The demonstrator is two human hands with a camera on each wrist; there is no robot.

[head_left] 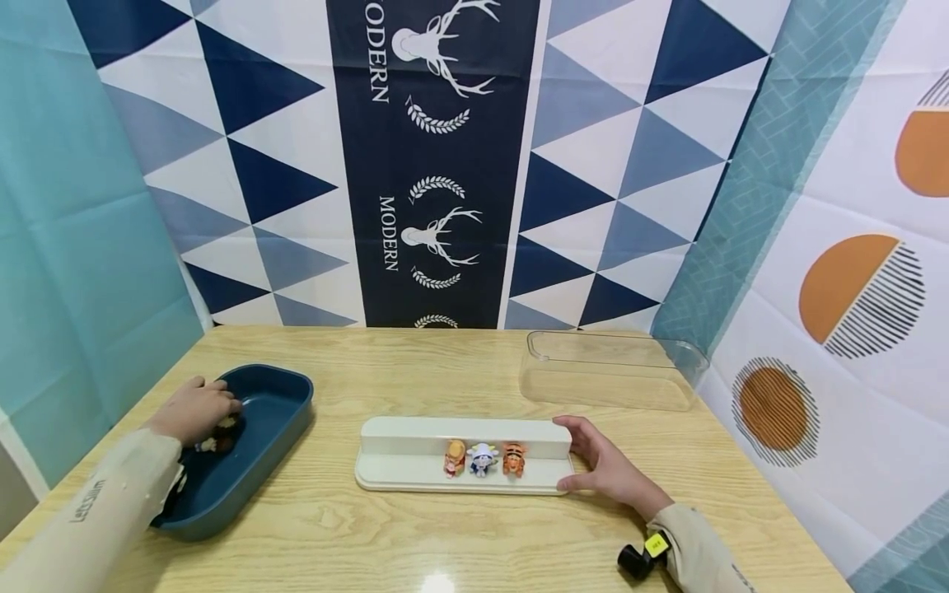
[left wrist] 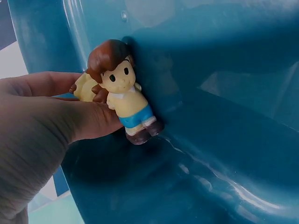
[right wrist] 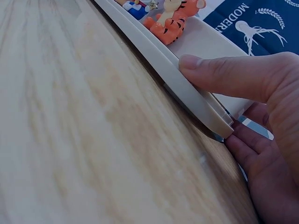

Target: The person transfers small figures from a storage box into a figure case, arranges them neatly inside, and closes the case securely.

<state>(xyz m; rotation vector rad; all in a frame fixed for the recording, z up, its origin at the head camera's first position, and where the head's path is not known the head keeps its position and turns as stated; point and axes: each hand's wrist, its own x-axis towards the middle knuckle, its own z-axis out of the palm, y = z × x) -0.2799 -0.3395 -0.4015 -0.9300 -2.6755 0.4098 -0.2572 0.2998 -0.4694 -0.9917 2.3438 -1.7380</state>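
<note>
At the left, my left hand [head_left: 194,410] reaches into a dark blue basin [head_left: 263,461]. Between its thumb and fingers sits a yellow-and-brown figurine [left wrist: 85,87], mostly hidden. A boy figurine [left wrist: 127,100] with brown hair, pale yellow top and blue shorts lies in front of it, covering the thumb tip. My right hand [head_left: 611,469] grips the right end of a white stepped display stand [head_left: 400,473], thumb on the front edge and fingers around the end. On the stand's lower step are an orange-and-yellow figurine [head_left: 455,458], a white-and-blue figurine [head_left: 483,459] and an orange tiger figurine [head_left: 514,459].
A clear plastic cover [head_left: 608,379] stands at the back right of the wooden table [head_left: 356,543]. Patterned cloth [head_left: 437,165] hangs behind the table's far edge. A small black device with a yellow face [head_left: 656,543] is on the right wrist.
</note>
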